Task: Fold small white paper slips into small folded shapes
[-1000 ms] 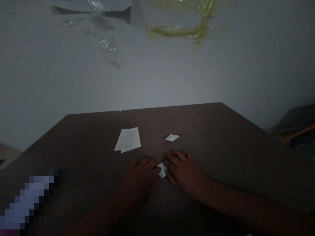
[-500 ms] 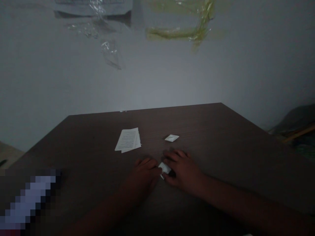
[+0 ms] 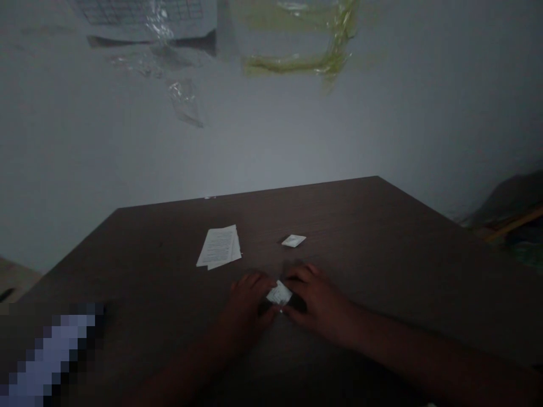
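A small folded piece of printed paper (image 3: 280, 293) lies low over the dark table, between my two hands. My left hand (image 3: 250, 297) grips its left side, thumb at the near corner and fingers along the far left edge. From the right, my right hand (image 3: 311, 297) holds it the same way, with fingers curved and thumb close to the near corner. Just beyond the hands rests a folded paper diamond (image 3: 294, 241). Farther left is a short stack of printed paper sheets (image 3: 218, 247), slightly fanned.
The brown table (image 3: 148, 243) meets a pale wall (image 3: 271, 130) bearing clear and yellow tape (image 3: 288, 65). A blurred-out rectangular object (image 3: 55, 350) is at the left front. Dark items (image 3: 517, 203) stand past the table's right edge.
My left thumb and fingers have spread apart around the paper's left side, and more of its face shows. The view has shifted slightly; the stack and the diamond stay where they were.
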The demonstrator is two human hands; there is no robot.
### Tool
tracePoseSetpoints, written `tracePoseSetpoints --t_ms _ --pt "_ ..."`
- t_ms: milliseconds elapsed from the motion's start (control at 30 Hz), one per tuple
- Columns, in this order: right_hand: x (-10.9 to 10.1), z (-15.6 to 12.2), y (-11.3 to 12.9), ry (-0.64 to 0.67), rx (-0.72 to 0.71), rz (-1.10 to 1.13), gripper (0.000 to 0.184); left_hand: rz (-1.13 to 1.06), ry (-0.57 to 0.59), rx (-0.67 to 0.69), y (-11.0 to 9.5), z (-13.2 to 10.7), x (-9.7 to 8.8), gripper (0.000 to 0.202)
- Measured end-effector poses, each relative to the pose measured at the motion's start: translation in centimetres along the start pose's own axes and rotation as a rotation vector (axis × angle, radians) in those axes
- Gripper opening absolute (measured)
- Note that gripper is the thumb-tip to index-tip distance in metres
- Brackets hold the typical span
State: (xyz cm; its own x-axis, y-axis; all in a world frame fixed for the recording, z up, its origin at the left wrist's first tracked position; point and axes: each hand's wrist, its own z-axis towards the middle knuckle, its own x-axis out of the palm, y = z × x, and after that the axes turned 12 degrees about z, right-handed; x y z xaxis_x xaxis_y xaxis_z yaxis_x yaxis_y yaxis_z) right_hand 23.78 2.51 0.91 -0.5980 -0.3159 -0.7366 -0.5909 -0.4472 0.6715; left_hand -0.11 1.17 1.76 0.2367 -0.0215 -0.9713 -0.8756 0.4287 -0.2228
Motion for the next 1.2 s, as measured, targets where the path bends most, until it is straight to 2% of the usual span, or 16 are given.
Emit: tracePoseSetpoints --t_ms 133,233,300,367,433,533,667,767,867,1033,1200 --pt "0.9 0.3 -0.7 -0.093 0.011 0.195 0.026 -0.069 -0.068 0.002 0.3 -0.2 0.7 0.048" --pt "1.4 0.4 -1.1 -0.151 0.038 0.377 0.017 -0.087 -0.138 0.047 1.0 -0.3 2.0 0.06" --pt "1.4 0.3 -1.3 -0.186 0.007 0.458 0.013 -0.081 -0.185 0.092 1.4 -0.5 2.8 0.063" --pt "1.3 0.2 -1.4 -0.244 -0.091 0.412 0.014 -0.063 -0.219 0.114 1.7 -0.6 3.1 0.062" --pt "1.1 0.1 -1.7 -0.275 -0.209 0.249 0.016 -0.038 -0.225 0.121 1.5 -0.7 2.7 0.058" --pt "1.0 -0.1 -1.8 -0.153 -0.307 0.032 0.018 0.001 -0.168 0.159 0.7 -0.8 1.4 0.05" --pt "0.9 -0.3 -1.2 0.048 -0.284 0.034 0.021 0.06 -0.003 0.206 0.0 -0.4 0.2 0.029" --pt "0.4 -0.5 -1.0 0.085 -0.253 0.099 0.02 0.078 0.046 0.265 0.5 -0.1 0.2 0.017" --pt "-0.3 -0.4 -1.3 0.08 -0.246 0.099 0.016 0.055 0.025 0.296 1.4 0.0 0.7 0.019" --pt "-1.0 -0.2 -2.0 0.099 -0.197 0.111 0.012 -0.046 0.006 0.157 1.9 -0.3 1.2 0.021" --pt "-0.9 -0.3 -1.6 0.083 -0.113 0.128 0.014 -0.063 0.042 0.007 1.6 -0.4 1.1 0.017"
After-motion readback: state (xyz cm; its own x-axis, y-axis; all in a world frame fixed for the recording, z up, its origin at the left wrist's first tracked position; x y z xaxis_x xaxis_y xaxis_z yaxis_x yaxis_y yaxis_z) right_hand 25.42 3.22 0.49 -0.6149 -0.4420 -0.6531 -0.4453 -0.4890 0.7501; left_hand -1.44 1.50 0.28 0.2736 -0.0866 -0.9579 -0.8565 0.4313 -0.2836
